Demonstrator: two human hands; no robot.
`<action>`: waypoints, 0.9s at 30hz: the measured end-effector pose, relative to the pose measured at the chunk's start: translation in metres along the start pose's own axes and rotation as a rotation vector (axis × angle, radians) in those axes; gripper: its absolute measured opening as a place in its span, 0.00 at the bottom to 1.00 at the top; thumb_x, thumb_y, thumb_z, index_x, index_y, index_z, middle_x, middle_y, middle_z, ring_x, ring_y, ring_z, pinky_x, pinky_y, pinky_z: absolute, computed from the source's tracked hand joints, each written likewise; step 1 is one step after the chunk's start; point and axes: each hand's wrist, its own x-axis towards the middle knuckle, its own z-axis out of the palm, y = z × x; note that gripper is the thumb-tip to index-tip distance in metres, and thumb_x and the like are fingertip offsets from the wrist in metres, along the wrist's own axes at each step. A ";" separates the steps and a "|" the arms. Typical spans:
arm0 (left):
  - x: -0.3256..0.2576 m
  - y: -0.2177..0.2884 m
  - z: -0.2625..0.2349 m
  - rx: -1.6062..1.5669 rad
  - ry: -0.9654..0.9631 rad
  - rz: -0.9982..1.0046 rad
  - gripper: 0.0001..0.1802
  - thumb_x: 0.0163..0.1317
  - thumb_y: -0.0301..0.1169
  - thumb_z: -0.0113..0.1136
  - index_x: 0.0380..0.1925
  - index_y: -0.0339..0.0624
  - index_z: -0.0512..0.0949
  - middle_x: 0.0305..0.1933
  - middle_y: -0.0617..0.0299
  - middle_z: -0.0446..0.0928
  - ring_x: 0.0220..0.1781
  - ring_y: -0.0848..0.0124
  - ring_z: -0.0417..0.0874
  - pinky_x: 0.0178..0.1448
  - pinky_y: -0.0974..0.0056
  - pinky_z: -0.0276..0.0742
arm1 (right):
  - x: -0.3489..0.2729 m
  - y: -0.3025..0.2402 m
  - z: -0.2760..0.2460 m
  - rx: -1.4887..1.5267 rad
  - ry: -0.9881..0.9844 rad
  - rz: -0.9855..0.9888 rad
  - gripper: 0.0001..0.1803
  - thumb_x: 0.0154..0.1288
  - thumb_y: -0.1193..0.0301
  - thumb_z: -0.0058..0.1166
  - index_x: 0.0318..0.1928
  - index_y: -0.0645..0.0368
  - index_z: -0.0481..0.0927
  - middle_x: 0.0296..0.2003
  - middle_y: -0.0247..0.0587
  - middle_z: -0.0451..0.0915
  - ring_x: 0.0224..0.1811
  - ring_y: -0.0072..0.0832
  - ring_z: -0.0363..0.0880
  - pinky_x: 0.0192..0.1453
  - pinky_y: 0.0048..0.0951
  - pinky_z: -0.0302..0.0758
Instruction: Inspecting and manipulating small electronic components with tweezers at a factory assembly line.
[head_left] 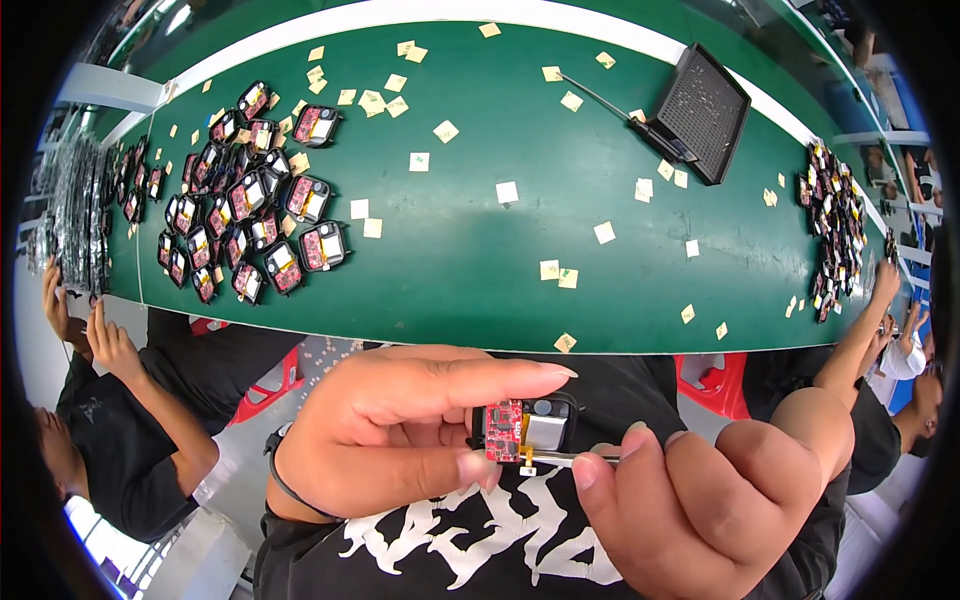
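Note:
Close to my body, below the table's front edge, my left hand point(390, 430) grips a small black plastic housing point(570, 410) between thumb and forefinger. Inside it sit a red circuit board point(503, 430) and a silver battery point(545, 432). A short yellow flex cable point(527, 456) with a white end hangs at the board's lower edge. My right hand point(730, 490) is closed around a thin metal tool point(565, 459), whose tip reaches the flex cable. Most of the tool is hidden in my fingers, so its kind does not show.
A heap of similar open housings point(245, 195) lies at left on the green table point(480, 290), another heap point(830, 230) at far right. A black tray point(705, 115) and a long-shafted screwdriver point(650, 132) lie at the back right. Small paper squares point(507, 192) are scattered around. People sit on both sides.

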 end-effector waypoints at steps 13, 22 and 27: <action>0.002 0.003 -0.004 0.055 -0.052 -0.019 0.30 0.67 0.11 0.57 0.70 0.25 0.70 0.54 0.54 0.78 0.47 0.75 0.82 0.50 0.69 0.78 | -0.001 0.046 0.011 0.035 -0.034 -0.484 0.05 0.63 0.75 0.65 0.36 0.66 0.88 0.32 0.38 0.82 0.33 0.26 0.79 0.27 0.23 0.66; 0.001 0.005 -0.002 0.080 -0.050 -0.052 0.30 0.67 0.11 0.57 0.70 0.26 0.70 0.50 0.56 0.78 0.46 0.75 0.82 0.50 0.69 0.77 | 0.000 0.048 0.013 0.105 -0.045 -0.469 0.06 0.62 0.77 0.66 0.36 0.69 0.86 0.33 0.39 0.82 0.35 0.28 0.78 0.27 0.25 0.67; 0.002 0.005 -0.004 0.072 -0.063 -0.047 0.30 0.67 0.11 0.57 0.70 0.27 0.71 0.49 0.56 0.77 0.47 0.74 0.82 0.50 0.69 0.77 | -0.006 0.040 0.019 0.077 0.010 -0.457 0.06 0.60 0.79 0.67 0.36 0.70 0.86 0.34 0.41 0.82 0.36 0.29 0.78 0.27 0.26 0.67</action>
